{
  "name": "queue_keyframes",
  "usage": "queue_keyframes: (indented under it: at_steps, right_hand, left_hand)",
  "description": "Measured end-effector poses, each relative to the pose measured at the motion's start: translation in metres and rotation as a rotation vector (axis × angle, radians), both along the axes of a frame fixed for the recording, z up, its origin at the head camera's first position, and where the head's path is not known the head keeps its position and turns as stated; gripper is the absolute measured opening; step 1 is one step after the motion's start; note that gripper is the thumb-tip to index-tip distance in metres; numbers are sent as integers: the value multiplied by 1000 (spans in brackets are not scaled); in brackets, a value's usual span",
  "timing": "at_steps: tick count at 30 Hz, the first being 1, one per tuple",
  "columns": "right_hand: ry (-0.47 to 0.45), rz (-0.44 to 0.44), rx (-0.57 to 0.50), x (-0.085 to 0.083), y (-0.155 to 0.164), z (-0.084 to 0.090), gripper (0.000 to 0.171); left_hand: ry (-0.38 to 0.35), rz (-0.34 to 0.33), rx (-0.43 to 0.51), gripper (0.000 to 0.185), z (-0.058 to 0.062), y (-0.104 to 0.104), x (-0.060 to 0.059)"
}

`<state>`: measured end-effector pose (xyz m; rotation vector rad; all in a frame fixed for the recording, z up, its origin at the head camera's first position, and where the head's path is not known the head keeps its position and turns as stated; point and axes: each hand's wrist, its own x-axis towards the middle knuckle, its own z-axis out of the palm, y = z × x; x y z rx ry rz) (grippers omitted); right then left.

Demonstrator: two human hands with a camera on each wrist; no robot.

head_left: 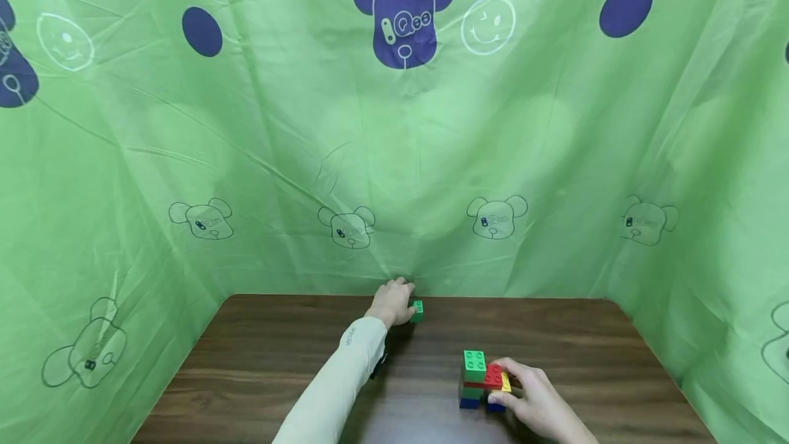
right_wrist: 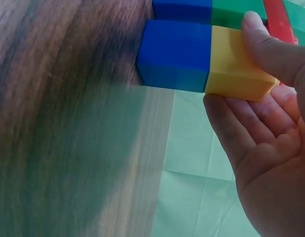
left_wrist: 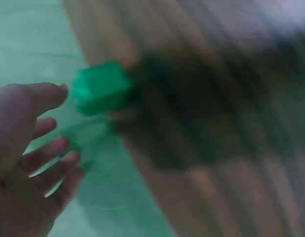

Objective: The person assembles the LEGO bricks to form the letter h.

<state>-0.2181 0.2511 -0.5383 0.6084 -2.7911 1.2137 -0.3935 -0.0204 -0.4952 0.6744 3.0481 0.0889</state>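
A small green brick (head_left: 417, 311) (left_wrist: 100, 89) lies at the table's far edge, against the green cloth. My left hand (head_left: 397, 299) (left_wrist: 58, 123) reaches out to it, fingers spread and loose; the brick sits just off the thumb tip, not gripped. The left wrist view is blurred. Near the front right stands a block build (head_left: 481, 382): a green brick on top, red (head_left: 492, 375) and yellow (head_left: 506, 382) (right_wrist: 226, 54) bricks beside it, blue bricks (head_left: 470, 402) (right_wrist: 174, 54) at the bottom. My right hand (head_left: 510, 392) (right_wrist: 244, 74) pinches the yellow brick between thumb and fingers.
The dark wooden table (head_left: 277, 348) is enclosed at the back and both sides by a green cloth (head_left: 394, 156) printed with bears and dots. The cloth also hangs below the table's front edge (right_wrist: 192, 197).
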Motion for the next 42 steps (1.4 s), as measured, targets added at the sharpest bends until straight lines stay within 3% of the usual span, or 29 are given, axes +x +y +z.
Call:
queue_keyframes:
  at_steps: [4, 7, 16, 22, 30, 35, 42]
  right_hand:
    - [-44, 11, -1, 1, -3, -4, 36]
    - [-32, -3, 9, 1, -4, -4, 35]
    - [-17, -14, 0, -2, -6, 0, 34]
    - [-31, -8, 5, -1, -7, -4, 35]
    - [-39, 9, 19, 1, -6, -4, 38]
    - [13, 8, -2, 2, -3, -2, 37]
    - [-11, -17, 10, 0, 0, -2, 37]
  left_hand:
    - [21, 30, -4, 42, -30, -5, -3]
    - [44, 54, 37, 38, -42, -6, -3]
    - [52, 90, 79, 37, -42, -6, -3]
    - [55, 63, 73, 38, -46, -10, 0]
    - [110, 19, 206, 36, -56, -15, 8]
    - [170, -52, 251, 37, -44, -14, 14]
    - [264, -193, 248, 38, -1, -7, 36]
